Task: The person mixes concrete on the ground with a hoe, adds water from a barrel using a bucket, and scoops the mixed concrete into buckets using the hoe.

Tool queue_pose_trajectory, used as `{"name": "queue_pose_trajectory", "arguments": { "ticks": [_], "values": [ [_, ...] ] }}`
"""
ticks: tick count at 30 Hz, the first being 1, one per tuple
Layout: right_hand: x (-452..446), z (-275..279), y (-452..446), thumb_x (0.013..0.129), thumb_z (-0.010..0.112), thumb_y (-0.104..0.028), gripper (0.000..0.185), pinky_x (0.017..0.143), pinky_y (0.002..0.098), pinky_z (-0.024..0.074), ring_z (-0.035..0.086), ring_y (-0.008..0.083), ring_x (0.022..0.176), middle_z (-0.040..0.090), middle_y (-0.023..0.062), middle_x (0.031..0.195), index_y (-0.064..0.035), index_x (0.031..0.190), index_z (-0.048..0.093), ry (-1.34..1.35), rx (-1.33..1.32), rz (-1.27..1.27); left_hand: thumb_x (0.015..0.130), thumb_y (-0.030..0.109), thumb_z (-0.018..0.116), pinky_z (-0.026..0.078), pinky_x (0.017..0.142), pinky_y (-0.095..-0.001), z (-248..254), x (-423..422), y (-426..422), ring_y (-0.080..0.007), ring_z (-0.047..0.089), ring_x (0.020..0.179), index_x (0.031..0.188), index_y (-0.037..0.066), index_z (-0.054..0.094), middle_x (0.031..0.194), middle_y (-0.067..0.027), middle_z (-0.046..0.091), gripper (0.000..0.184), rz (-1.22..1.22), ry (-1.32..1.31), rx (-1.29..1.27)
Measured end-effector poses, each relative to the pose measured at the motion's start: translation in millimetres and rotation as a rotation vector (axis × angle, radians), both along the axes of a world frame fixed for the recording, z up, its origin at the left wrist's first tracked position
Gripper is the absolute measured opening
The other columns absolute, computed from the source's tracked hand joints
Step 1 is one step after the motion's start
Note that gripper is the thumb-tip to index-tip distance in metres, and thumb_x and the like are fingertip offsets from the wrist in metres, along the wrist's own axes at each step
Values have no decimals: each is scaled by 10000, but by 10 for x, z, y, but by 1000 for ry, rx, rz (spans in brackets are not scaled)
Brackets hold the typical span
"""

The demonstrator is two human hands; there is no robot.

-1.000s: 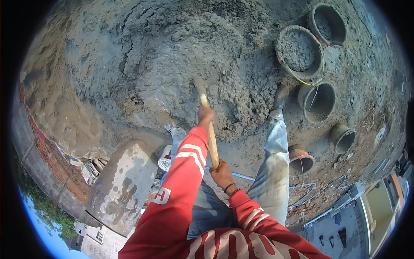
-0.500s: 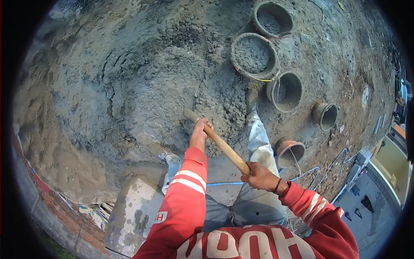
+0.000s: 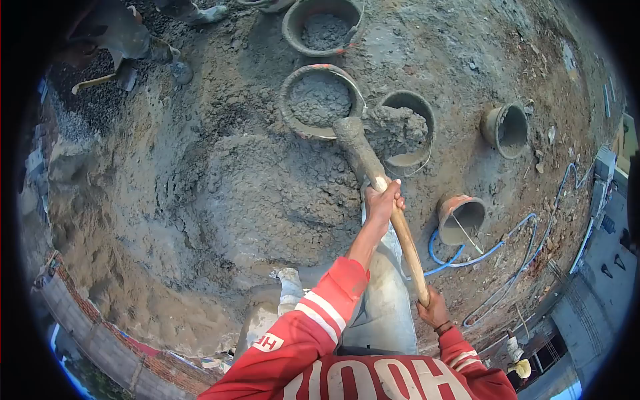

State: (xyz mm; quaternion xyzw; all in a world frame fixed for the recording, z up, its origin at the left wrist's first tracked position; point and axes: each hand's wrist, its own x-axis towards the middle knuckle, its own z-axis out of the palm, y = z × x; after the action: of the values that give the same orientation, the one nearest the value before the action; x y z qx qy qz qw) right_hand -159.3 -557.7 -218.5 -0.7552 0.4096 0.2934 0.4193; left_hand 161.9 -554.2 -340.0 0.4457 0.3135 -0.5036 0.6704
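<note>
My left hand (image 3: 385,201) is wrapped round the upper part of a wooden hoe handle (image 3: 410,250), near the mud-caked head (image 3: 352,137). My right hand (image 3: 434,309) grips the lower end of the same handle. A lump of wet mortar (image 3: 398,130) shows beside the hoe's head, over the mouth of a bucket (image 3: 427,110); the mortar hides the blade. Left of that bucket stands another bucket (image 3: 288,110) with grey mortar inside.
A further mortar bucket (image 3: 290,30) stands at the top. Two more buckets (image 3: 492,127) (image 3: 450,212) lie tilted at right, near a blue hose (image 3: 497,247). A large wet mortar heap (image 3: 260,193) spreads at left. Another person's legs (image 3: 160,53) show at upper left.
The hoe has swung up and right from the mortar heap, and its head is now at the bucket with a load of mortar. Both hands moved with it; the view shifted too.
</note>
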Motion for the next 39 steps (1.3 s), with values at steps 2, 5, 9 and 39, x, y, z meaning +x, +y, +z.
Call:
{"name": "queue_pose_trajectory", "arguments": {
  "ticks": [2, 5, 9, 39],
  "values": [
    [-276, -916, -152, 722, 643, -68, 304, 645, 498, 492, 606, 480, 782, 600, 266, 759, -27, 1014, 566, -28, -183, -35, 877, 112, 692, 471, 505, -312, -893, -241, -324, -132, 501, 517, 897, 74, 500, 646, -7, 489, 197, -38, 53, -30],
    [-230, -1280, -506, 721, 639, -50, 285, 632, 497, 488, 607, 471, 764, 608, 255, 764, -35, 997, 568, -39, -266, 37, 878, 96, 684, 471, 520, -317, -1205, -115, -505, -131, 500, 519, 912, 77, 499, 639, -4, 487, 188, 11, 83, -35],
    [-158, -891, -634, 678, 669, -47, 240, 606, 490, 489, 618, 427, 697, 614, 197, 724, -51, 894, 565, -72, -314, 257, 891, 73, 654, 464, 525, -314, -491, -44, 88, -126, 483, 513, 912, 75, 502, 634, 3, 468, 154, 245, 145, -140],
    [2403, -658, 1979, 768, 688, -248, 379, 812, 491, 506, 640, 471, 931, 649, 325, 898, 85, 936, 619, 391, 282, 270, 801, 39, 552, 513, 477, -397, -2606, -704, 3164, -267, 614, 512, 841, -35, 580, 626, -135, 595, 89, -239, 262, 522]
  ]
}}
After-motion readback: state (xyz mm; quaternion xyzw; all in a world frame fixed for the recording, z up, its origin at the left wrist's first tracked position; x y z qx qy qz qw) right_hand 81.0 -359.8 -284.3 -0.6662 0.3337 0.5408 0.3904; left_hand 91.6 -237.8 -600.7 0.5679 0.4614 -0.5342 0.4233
